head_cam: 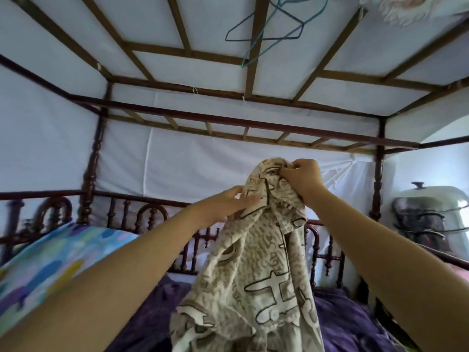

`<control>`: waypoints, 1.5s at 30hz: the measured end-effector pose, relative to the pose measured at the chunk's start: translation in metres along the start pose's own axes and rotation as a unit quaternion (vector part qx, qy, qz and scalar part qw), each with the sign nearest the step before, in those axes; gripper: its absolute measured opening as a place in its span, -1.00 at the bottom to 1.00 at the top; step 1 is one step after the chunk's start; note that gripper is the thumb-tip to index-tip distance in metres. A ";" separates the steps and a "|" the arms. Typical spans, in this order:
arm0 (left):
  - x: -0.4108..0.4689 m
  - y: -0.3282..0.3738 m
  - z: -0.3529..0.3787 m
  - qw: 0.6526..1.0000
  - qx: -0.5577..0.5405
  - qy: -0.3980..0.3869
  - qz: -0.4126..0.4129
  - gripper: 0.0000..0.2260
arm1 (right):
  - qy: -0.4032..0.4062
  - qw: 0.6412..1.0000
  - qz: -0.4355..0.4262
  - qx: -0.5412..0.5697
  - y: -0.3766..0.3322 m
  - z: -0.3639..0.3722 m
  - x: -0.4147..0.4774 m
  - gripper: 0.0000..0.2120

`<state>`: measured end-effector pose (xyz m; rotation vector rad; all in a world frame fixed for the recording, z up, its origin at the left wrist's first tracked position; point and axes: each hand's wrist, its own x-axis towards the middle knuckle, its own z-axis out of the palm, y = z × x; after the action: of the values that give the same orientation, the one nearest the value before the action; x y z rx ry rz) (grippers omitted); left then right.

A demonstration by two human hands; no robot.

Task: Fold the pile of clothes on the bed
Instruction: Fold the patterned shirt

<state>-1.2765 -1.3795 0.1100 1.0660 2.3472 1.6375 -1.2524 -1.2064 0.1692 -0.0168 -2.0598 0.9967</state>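
- We count one garment [256,275]: a cream piece printed with brown-outlined aeroplanes. It is held up in the air above the bed, its lower part hanging down bunched.
- We count two bare hands. The right hand [303,177] is curled tight round the garment's top edge.
- The left hand [225,204] lies lower against the cloth's left side with its fingers stretched forward. Blur keeps us from telling whether it pinches the fabric.
- Below the garment a purple blanket [355,316] covers the bed.
- One pastel-patterned pillow [58,260] lies at the left.
- A dark wooden canopy frame [228,120] with turned posts encloses the bed, lined with white cloth [177,161].
- At least two wire hangers [274,29] hang from the canopy slats.
- A lidded steel pot [429,212] stands outside the frame on the right.
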 end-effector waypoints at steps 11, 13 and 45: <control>0.012 -0.062 0.021 0.981 0.043 0.184 -0.047 -0.70 | 0.149 0.987 0.034 -0.051 0.011 -0.055 0.032 -0.78; 0.015 -0.053 0.015 0.979 0.058 0.196 -0.011 -0.77 | 0.127 0.972 0.097 -0.176 0.038 -0.065 0.032 -0.83; -0.013 -0.115 0.002 0.992 0.081 0.096 -0.023 -0.18 | -0.092 0.994 0.060 0.013 0.065 0.070 -0.044 -0.57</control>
<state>-1.3222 -1.4072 0.0068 0.9080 2.6458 1.6234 -1.2917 -1.2215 0.0730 -0.0360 -2.2357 1.1342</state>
